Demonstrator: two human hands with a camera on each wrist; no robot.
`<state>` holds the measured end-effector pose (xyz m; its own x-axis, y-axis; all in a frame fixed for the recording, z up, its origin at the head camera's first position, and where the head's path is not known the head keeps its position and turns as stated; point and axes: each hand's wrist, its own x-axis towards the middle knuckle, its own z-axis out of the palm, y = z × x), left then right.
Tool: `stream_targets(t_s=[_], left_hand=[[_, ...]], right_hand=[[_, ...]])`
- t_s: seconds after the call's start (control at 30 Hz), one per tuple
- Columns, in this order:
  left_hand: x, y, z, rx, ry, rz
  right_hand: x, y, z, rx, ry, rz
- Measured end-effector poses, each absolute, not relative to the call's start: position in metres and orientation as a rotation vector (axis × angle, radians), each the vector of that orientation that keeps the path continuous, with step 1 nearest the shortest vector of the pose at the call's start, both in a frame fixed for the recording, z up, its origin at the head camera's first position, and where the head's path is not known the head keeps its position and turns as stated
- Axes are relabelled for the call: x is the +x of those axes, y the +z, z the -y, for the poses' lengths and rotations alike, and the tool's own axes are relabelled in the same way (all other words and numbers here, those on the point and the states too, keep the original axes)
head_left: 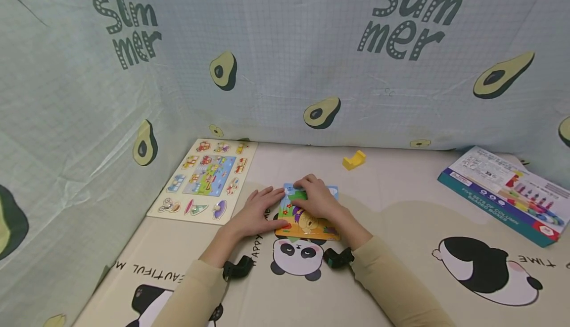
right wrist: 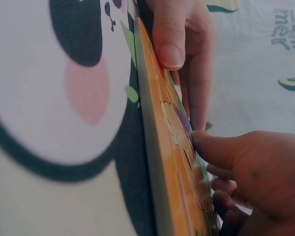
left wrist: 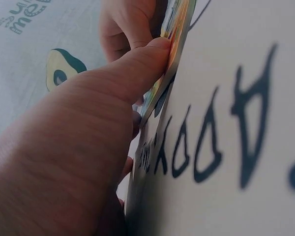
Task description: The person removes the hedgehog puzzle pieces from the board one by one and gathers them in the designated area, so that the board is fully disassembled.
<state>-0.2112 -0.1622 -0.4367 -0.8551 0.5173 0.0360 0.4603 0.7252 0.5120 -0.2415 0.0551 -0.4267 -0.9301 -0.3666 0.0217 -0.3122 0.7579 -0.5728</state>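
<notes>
A small colourful picture puzzle board (head_left: 327, 234), with an orange lower edge and a yellow figure in purple, lies on the table cloth. My left hand (head_left: 254, 215) steadies its left side, thumb on the near-left corner and fingers stretched forward along the edge. In the left wrist view the left thumb (left wrist: 157, 46) presses on the board's face. My right hand (head_left: 318, 199) reaches over the upper part, fingers bent around a green patch (head_left: 299, 195). The right wrist view shows the right thumb (right wrist: 221, 150) touching the picture. Whether it pinches a loose piece is hidden.
A larger vehicle puzzle board (head_left: 153, 208) lies at the back left. A yellow bracket-shaped block (head_left: 354, 160) stands behind the hands. At the far right rests a printed toy box (head_left: 503, 193). Avocado-print cloth (head_left: 276, 30) hangs at the back and left.
</notes>
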Motion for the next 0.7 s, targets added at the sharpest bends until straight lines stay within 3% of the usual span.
stream_targets(t_s=[0.7], left_hand=[[-0.211,-0.436,0.162,0.825,0.828,-2.814]], right_hand=[[-0.242,-0.422,-0.044,-0.399,-0.955,-2.805]])
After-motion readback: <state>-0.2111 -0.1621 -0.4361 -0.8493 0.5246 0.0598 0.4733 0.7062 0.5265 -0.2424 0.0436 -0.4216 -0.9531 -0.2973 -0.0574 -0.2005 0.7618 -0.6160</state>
